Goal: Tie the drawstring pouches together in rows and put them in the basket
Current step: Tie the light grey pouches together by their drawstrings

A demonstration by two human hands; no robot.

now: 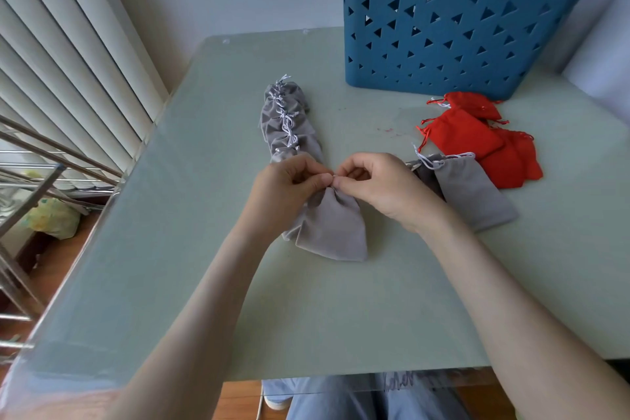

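Fingers of the left hand and right hand meet mid-frame, pinching the cord at the gathered neck of a gray pouch on the table, below the tied row. If the short cord slips, the knot could loosen and the pouch come free. The blue basket stands upper right. No writing is readable.
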